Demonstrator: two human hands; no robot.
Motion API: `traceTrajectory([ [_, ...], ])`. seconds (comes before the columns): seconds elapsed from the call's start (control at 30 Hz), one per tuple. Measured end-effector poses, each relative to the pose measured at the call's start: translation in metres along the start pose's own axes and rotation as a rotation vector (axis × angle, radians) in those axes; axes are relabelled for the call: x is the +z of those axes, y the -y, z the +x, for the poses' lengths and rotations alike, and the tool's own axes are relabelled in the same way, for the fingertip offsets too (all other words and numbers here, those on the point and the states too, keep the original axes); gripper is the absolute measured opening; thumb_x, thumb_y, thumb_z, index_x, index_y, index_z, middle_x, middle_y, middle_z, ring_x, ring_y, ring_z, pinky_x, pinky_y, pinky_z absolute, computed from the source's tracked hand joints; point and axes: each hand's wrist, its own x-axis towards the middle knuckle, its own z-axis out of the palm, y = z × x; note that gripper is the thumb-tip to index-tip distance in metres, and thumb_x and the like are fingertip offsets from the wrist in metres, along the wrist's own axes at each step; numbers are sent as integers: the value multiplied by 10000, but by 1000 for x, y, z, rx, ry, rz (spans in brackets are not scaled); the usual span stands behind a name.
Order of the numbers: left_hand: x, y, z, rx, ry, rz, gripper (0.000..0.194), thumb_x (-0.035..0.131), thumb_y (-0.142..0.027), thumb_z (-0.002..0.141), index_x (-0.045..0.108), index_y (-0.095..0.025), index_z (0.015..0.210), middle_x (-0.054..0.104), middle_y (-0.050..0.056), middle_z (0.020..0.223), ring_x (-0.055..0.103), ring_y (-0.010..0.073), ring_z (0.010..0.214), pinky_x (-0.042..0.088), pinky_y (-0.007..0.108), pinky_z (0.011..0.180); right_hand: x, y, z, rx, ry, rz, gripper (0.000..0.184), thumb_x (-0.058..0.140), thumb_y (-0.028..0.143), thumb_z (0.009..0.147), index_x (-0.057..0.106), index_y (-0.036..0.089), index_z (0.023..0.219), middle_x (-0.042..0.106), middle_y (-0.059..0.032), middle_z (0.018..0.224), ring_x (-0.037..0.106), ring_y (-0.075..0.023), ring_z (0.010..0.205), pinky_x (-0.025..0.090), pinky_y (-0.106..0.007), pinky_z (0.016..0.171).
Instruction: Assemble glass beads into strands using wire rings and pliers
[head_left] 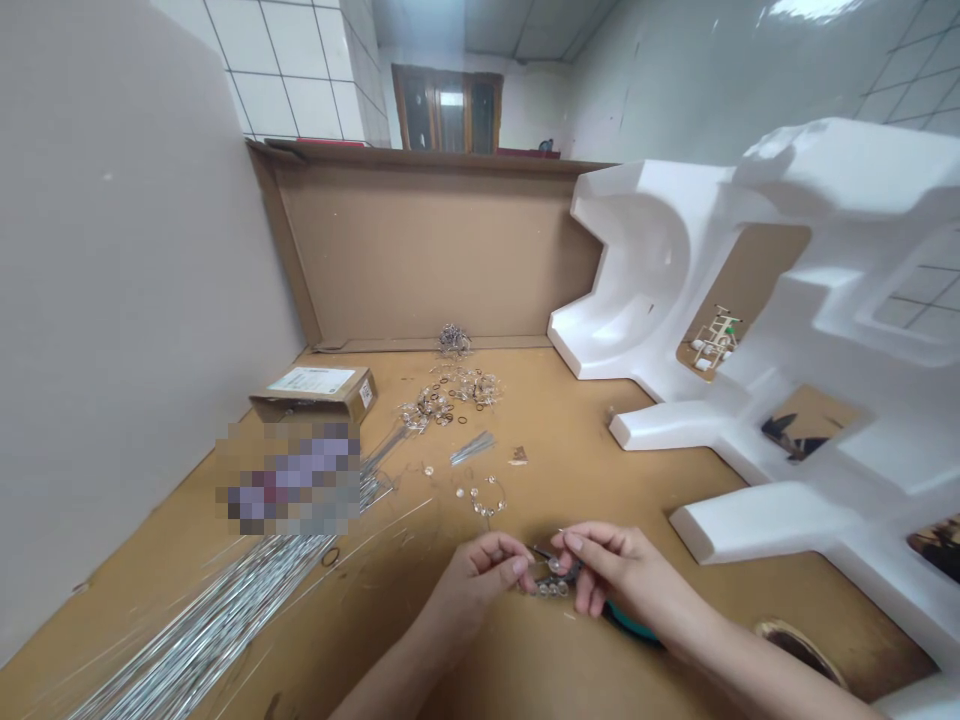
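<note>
Near the front middle of the table, my left hand (487, 570) pinches a thin wire between thumb and forefinger. My right hand (619, 565) is closed opposite it, thumb against fingertips, at the same wire. A clear round bead (554, 566) sits between the two hands, with several more clear beads (553, 590) just below it. Partly covered by my right hand lie pliers with a teal handle (634, 625). Beyond my hands, a curved wire with clear beads (487, 508) rests on the tabletop, a loose bead (460, 492) beside it.
A long bundle of silvery wires (217, 610) spreads across the left. Short wires (472, 448) and piles of beaded wire pieces (427, 408) lie farther back. A cardboard box (315, 395) stands back left. White moulded foam (720, 430) borders the right side.
</note>
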Motion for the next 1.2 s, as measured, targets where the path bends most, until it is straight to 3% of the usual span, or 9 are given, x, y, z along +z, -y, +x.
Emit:
traceTrajectory([
  [0.23, 2, 4, 1, 19, 31, -78, 226, 629, -330, 676, 510, -152, 747, 579, -30, 568, 505, 82, 444, 395, 219, 486, 5, 14, -4, -230, 10, -502, 319, 404, 394, 835, 623, 178, 756, 526, 22, 592, 465, -71, 464, 371, -190, 475],
  [0.33, 2, 4, 1, 9, 34, -61, 214, 612, -319, 694, 498, -148, 756, 579, -31, 561, 483, 65, 398, 366, 198, 443, 6, 17, -4, -255, -49, -578, 306, 401, 371, 836, 618, 180, 737, 540, 11, 620, 470, -74, 465, 375, -193, 482],
  [0.4, 2, 4, 1, 15, 32, -63, 215, 611, -310, 694, 487, -151, 768, 581, -34, 554, 465, 56, 379, 352, 191, 429, 6, 16, -2, -222, -72, -534, 285, 443, 374, 809, 604, 167, 697, 533, 10, 617, 470, -71, 447, 367, -192, 460],
  [0.6, 1, 5, 1, 25, 56, -77, 231, 614, -313, 693, 475, -156, 789, 592, -30, 557, 468, 59, 380, 349, 190, 428, 5, 11, 4, 36, 43, -131, 315, 511, 445, 737, 593, 141, 754, 524, 28, 586, 361, -30, 346, 293, -167, 350],
  [0.67, 2, 5, 1, 25, 56, -77, 223, 611, -312, 697, 480, -156, 788, 594, -29, 563, 473, 60, 389, 353, 193, 441, 5, 11, 5, 24, 25, -134, 317, 514, 435, 735, 606, 133, 756, 511, 30, 565, 351, -30, 354, 288, -165, 353],
  [0.9, 5, -1, -1, 7, 24, -82, 216, 628, -313, 669, 502, -160, 755, 595, -22, 579, 490, 75, 433, 380, 216, 486, 8, 17, 1, -215, -56, -480, 213, 486, 225, 721, 625, 149, 578, 512, 10, 568, 393, -61, 451, 306, -173, 410],
  [1.07, 3, -1, -1, -7, 54, -57, 225, 624, -337, 676, 545, -139, 750, 593, -14, 567, 493, 70, 437, 390, 217, 504, 3, 15, 2, -138, 7, -350, 187, 502, 254, 720, 638, 149, 648, 539, 13, 580, 362, -39, 392, 281, -166, 369],
  [1.2, 4, 1, -2, -16, 65, -22, 240, 593, -364, 702, 574, -128, 741, 588, -10, 535, 487, 65, 422, 380, 206, 486, -1, 9, 6, -74, -16, -172, 236, 535, 341, 728, 632, 128, 694, 459, 51, 448, 350, -36, 358, 283, -169, 373],
])
